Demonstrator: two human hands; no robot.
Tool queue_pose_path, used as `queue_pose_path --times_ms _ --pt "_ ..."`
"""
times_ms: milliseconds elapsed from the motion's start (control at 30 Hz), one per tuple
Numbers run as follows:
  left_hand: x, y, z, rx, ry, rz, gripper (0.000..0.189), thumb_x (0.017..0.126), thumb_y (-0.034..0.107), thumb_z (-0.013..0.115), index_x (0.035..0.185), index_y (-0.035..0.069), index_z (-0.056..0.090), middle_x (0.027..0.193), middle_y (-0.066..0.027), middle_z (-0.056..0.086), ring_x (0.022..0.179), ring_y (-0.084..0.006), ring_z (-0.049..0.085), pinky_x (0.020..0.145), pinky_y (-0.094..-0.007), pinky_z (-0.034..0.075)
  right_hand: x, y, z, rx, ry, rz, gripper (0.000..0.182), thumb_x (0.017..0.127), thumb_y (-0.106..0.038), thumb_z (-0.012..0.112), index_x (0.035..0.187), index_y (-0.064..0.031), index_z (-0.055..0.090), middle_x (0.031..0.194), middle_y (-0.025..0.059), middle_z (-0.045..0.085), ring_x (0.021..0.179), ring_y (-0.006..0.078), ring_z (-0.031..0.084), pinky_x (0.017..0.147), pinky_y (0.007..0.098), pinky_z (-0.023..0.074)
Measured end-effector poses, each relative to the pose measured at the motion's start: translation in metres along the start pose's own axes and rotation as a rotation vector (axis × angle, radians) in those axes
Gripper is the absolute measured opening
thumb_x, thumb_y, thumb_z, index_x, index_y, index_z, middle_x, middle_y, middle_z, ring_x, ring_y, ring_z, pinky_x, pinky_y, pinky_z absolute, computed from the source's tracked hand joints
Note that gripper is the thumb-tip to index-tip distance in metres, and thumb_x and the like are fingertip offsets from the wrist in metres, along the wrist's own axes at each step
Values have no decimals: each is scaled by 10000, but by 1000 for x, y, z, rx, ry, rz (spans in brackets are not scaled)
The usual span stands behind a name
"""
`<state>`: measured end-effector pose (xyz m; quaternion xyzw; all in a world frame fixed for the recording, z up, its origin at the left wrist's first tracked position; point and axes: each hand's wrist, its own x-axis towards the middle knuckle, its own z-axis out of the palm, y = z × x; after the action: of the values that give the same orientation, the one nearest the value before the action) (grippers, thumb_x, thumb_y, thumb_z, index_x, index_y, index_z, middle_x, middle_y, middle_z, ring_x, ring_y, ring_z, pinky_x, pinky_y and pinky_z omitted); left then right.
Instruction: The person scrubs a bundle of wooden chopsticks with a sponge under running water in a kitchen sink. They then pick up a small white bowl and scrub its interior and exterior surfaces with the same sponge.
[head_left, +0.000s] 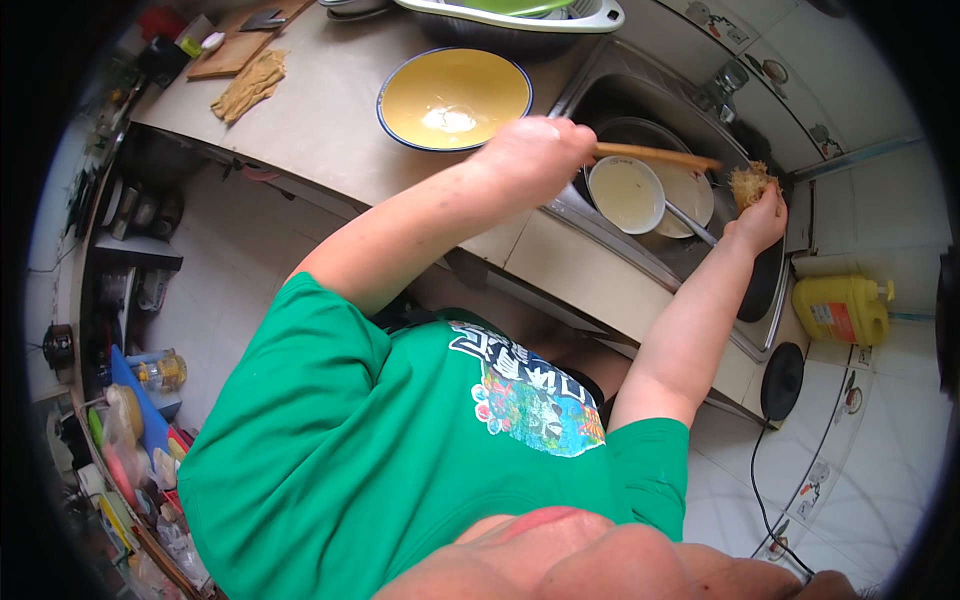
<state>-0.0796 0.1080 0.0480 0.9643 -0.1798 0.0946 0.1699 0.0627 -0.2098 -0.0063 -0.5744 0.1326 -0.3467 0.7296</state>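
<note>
My left hand (536, 154) is closed around wooden chopsticks (652, 155), whose far ends reach over the sink (652, 259). At the sink's right side, my right hand (761, 217) grips a tan fibrous scrubber (750, 184), just beyond the chopstick tips. Below the chopsticks, a white bowl (626, 199) with cloudy liquid rests over a pale plate (694, 196). A utensil's metal handle (690, 223) slants out beside the bowl. Behind these is the rim of a large round vessel (637, 127). A yellow enamel basin (454, 94) with a blue rim stands on the counter, left of the sink.
A faucet (727, 86) is at the sink's back. A yellow jug (840, 309) and black round disc (782, 381) with a cord are at right. A dish rack (517, 19) stands behind the basin; a tan cloth (251, 84) and cutting board (232, 52) lie far left.
</note>
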Motion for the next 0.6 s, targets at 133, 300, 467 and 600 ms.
queue_pose_path --times_ms 133,300,467,600 --pt "-25 -52 -43 218 260 -20 144 928 234 574 914 91 582 829 -116 620 796 -311 631 681 -419 511 -8 0 10 37 -70 14 265 884 -139 628 1054 62 608 1015 108 646 865 187 642 745 306 538" --pt "-60 -101 -79 361 261 -165 226 916 317 588 933 92 593 865 -105 627 840 -293 628 704 -419 515 -1 14 8 46 -75 47 263 878 -128 635 1062 60 612 1013 103 649 877 185 641 756 307 538" --pt "-75 -119 -84 392 192 -215 259 894 346 616 994 107 627 895 -86 615 848 -288 624 705 -403 520 6 23 5 65 -61 51 259 877 -133 640 1046 63 623 1010 105 650 880 188 642 770 311 535" --pt "-77 -127 -81 366 189 -174 313 875 376 638 1039 109 651 933 -79 615 905 -269 612 770 -403 511 4 22 6 46 -55 67 263 875 -136 643 1043 65 626 1012 108 650 884 193 641 771 311 532"
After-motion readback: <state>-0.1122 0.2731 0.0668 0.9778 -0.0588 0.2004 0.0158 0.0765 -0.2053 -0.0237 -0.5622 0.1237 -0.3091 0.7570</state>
